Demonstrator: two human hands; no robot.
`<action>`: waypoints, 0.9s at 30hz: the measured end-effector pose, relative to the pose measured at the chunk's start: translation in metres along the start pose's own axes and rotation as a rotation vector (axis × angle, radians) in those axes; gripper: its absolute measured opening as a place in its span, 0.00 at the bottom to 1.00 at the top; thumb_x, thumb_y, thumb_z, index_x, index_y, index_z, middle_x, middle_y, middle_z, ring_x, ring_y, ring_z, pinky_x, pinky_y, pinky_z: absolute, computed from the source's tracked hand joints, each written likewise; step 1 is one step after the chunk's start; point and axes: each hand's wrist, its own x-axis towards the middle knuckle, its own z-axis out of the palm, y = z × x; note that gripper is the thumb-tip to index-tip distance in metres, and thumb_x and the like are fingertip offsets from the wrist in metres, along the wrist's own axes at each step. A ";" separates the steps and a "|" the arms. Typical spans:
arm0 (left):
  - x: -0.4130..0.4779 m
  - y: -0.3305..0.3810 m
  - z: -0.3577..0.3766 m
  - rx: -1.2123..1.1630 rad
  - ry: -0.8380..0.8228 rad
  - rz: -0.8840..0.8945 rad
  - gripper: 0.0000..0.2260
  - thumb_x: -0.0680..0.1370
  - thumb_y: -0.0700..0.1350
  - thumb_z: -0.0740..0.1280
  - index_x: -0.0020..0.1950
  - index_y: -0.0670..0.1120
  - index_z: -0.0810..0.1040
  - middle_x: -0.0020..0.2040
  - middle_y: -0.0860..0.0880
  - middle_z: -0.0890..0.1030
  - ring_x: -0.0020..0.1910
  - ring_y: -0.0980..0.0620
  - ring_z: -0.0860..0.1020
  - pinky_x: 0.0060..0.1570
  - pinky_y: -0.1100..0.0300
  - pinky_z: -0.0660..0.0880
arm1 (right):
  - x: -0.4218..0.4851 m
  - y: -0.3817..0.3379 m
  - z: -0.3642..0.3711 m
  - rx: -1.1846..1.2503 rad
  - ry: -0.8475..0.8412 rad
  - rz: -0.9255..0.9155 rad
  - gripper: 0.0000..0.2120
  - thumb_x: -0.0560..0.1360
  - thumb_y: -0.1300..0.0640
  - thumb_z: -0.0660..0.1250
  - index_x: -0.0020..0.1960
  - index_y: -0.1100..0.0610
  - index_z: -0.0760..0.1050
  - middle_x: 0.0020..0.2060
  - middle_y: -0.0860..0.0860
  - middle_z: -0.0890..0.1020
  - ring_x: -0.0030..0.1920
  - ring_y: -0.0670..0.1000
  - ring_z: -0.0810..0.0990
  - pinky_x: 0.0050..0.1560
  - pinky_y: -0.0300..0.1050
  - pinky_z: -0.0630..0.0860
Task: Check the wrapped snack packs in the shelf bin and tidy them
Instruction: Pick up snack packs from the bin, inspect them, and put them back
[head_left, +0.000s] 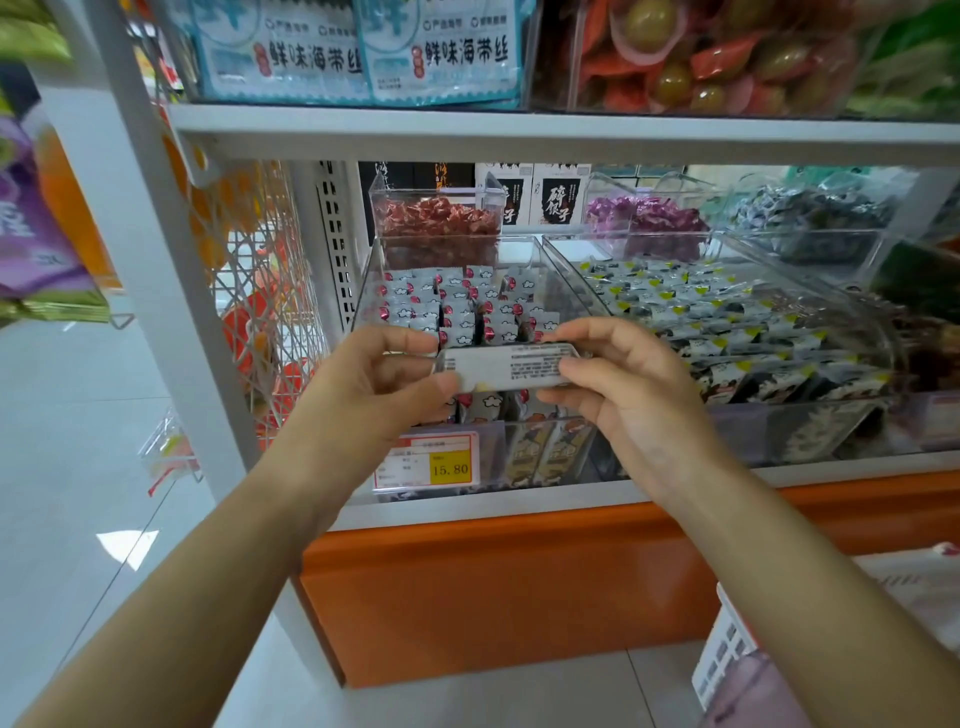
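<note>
Centrally, a single wrapped snack pack (511, 366) is held level between both hands, just in front of and above the near end of the clear shelf bin (457, 239) on the lower shelf. Left hand (379, 374): thumb and curled fingers pinch the pack's left end. Right hand (618, 384): thumb and forefinger pinch its right end, the other fingers loosely bent behind. The pack's silver back, bearing a block of small print, faces the camera; the print is too small to read. Within the bin, the remaining packs (426, 306) stand on edge in rough rows, some leaning, with a few lower down near the front wall behind the price tag (434, 462). A neighbouring bin (779, 431) of yellow-marked packs lies just to the right.

Step in hand, as judged: inspection of one pack, probably of its printed label. Next move, as judged: release by one hand, a turn of the pack onto its edge, and insertion into a gap in the rows so that its face matches its neighbours, without toppling those beside it.
</note>
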 end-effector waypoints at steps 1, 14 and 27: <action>-0.001 0.000 0.000 0.025 -0.011 0.018 0.18 0.65 0.48 0.71 0.54 0.51 0.75 0.42 0.51 0.84 0.44 0.52 0.83 0.43 0.61 0.78 | 0.000 0.000 0.000 -0.016 -0.011 0.005 0.10 0.75 0.72 0.61 0.50 0.61 0.77 0.48 0.58 0.81 0.45 0.52 0.84 0.43 0.41 0.81; -0.005 0.004 0.002 0.327 -0.051 0.170 0.15 0.72 0.43 0.70 0.55 0.58 0.78 0.48 0.53 0.80 0.49 0.58 0.79 0.48 0.64 0.78 | -0.004 -0.001 0.004 -0.207 0.031 -0.080 0.09 0.74 0.61 0.67 0.36 0.55 0.80 0.33 0.50 0.84 0.37 0.51 0.84 0.33 0.45 0.81; 0.000 0.011 -0.002 0.428 -0.037 0.131 0.10 0.71 0.52 0.70 0.35 0.46 0.81 0.34 0.48 0.82 0.32 0.52 0.79 0.32 0.63 0.77 | -0.007 -0.004 0.009 -0.513 -0.081 -0.308 0.09 0.74 0.59 0.68 0.37 0.48 0.79 0.32 0.38 0.82 0.35 0.38 0.79 0.34 0.29 0.72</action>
